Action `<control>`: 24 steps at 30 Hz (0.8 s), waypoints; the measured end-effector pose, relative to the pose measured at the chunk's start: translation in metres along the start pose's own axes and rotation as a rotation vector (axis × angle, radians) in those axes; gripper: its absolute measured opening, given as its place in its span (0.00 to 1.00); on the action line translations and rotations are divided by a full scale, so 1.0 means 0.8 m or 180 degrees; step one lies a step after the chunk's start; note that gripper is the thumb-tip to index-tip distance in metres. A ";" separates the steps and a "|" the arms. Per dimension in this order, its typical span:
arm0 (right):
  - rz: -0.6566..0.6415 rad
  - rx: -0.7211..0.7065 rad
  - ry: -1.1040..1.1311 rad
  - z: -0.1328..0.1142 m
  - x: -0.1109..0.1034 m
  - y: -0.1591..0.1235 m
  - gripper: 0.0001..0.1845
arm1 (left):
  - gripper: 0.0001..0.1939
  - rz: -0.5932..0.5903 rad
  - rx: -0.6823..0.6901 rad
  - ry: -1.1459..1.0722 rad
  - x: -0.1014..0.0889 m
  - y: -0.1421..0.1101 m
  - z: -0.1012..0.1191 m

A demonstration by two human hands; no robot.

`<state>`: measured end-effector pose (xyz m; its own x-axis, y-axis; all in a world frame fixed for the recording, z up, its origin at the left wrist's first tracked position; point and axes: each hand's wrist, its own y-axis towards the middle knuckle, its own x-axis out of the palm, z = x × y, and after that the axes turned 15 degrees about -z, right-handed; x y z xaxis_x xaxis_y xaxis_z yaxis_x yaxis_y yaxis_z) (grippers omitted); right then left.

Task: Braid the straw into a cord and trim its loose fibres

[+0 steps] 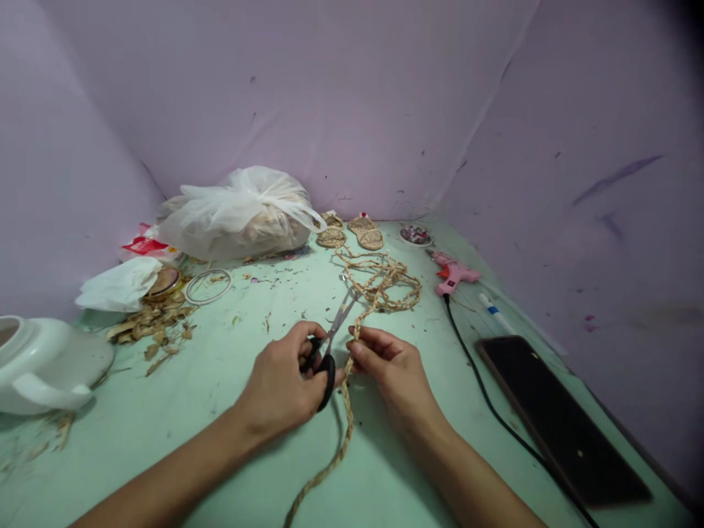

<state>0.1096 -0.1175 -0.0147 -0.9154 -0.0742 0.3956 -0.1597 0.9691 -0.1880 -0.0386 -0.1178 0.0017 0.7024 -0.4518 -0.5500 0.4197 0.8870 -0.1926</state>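
My left hand (pixel 280 385) grips black-handled scissors (pixel 330 345), fingers through the loops, blades pointing up and away over the green table. My right hand (pixel 388 367) pinches a braided straw rope (pixel 346 418) just right of the scissor handles. The braid runs from the near table edge, up between my hands, to a loose tangle of coils (pixel 385 282) further back. The scissor blades lie close beside the braid above my fingers.
A filled white plastic bag (pixel 242 213) stands at the back. Two small woven sandals (pixel 352 231), a bead dish (pixel 416 235), a pink glue gun (pixel 454 275) with black cord, a pen (pixel 495 312) and a dark phone (pixel 561 418) lie right. Straw scraps (pixel 154 323), a ring (pixel 207 286) and a white pot (pixel 44 363) sit left.
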 end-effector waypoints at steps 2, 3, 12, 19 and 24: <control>0.0003 -0.0081 0.0035 -0.003 -0.004 0.003 0.18 | 0.16 0.0082 0.0078 0.0874 -0.016 0.000 0.001; -0.0035 -0.0130 0.0063 -0.004 -0.006 0.004 0.18 | 0.15 0.0055 0.0165 0.1238 -0.022 0.001 0.001; -0.0089 -0.0259 0.0151 -0.003 -0.011 0.007 0.17 | 0.23 -0.0136 0.0791 0.2867 -0.036 0.009 -0.014; -0.0259 -0.0127 0.0149 -0.001 -0.007 0.005 0.16 | 0.24 -0.0068 0.0970 0.3136 -0.032 0.009 -0.016; -0.0368 -0.0100 0.0071 -0.004 -0.007 0.004 0.12 | 0.24 -0.0043 0.1090 0.3196 -0.036 0.012 -0.026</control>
<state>0.1155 -0.1131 -0.0145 -0.8831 -0.1808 0.4329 -0.2516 0.9613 -0.1118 -0.0668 -0.0944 -0.0014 -0.0349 -0.0365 -0.9987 0.6734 0.7375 -0.0505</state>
